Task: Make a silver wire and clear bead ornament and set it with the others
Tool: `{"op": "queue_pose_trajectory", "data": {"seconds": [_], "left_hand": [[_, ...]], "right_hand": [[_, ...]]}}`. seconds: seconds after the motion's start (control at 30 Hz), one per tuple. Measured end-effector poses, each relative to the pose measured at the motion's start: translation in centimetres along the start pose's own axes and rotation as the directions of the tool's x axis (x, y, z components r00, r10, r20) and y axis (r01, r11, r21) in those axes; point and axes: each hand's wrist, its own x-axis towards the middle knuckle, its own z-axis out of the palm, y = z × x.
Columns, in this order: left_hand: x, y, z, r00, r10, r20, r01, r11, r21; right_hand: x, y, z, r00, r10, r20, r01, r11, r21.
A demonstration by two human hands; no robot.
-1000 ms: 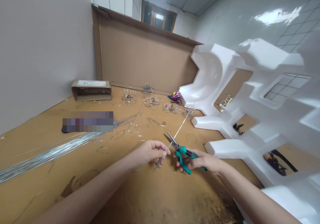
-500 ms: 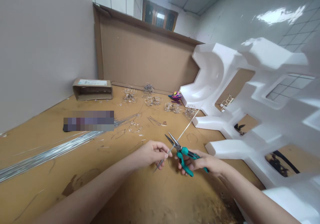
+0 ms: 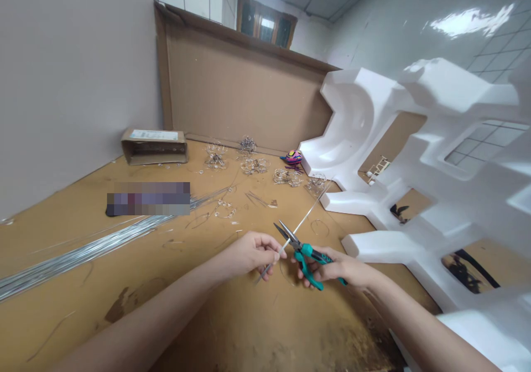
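My left hand (image 3: 261, 254) pinches thin straight metal wires (image 3: 307, 212) near their lower end; they slant up to the right toward the white foam. In my right hand (image 3: 332, 269) are long-nose pliers (image 3: 306, 252) with teal and black handles. The plier jaws are parted, and the wires cross at them, just beyond my left fingertips. Whether the jaws touch the wires I cannot tell. Bent wire pieces (image 3: 287, 177) with loops and curls stand farther back on the brown table (image 3: 232, 316).
A bundle of straight wires (image 3: 103, 247) lies at the left, beside a blurred-out item (image 3: 148, 199). Behind them is an open cardboard box (image 3: 155, 148). Large white foam packing (image 3: 373, 247) stands on the right. A colourful small object (image 3: 293, 158) sits near the cardboard panel (image 3: 244, 84).
Hands, pliers and wires hold almost the same place. The view has shifted very slightly.
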Motion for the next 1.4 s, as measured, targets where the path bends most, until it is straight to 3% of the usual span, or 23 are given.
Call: {"op": "queue_pose_trajectory", "data": {"seconds": [0.8, 1.07, 1.27, 1.4], "left_hand": [[-0.1, 0.1, 0.2, 1.000, 0.006, 0.020, -0.006, 1.000, 0.000], [0.0, -0.1, 0.1, 1.000, 0.015, 0.014, -0.016, 0.999, 0.031], [0.5, -1.1, 0.3, 0.999, 0.005, 0.039, -0.008, 0.997, 0.075], [0.7, -1.4, 0.3, 0.999, 0.011, 0.034, -0.014, 0.996, 0.089]], "right_hand": [[0.0, 0.4, -0.1, 1.000, -0.027, 0.014, 0.028, 0.997, -0.070], [-0.1, 0.0, 0.7, 0.997, -0.034, -0.068, 0.020, 0.979, -0.203], [0.2, 0.5, 1.1, 0.989, 0.078, -0.126, -0.109, 0.959, -0.262], [0.5, 0.8, 1.0, 0.978, -0.002, -0.209, -0.081, 0.917, -0.390]]}}
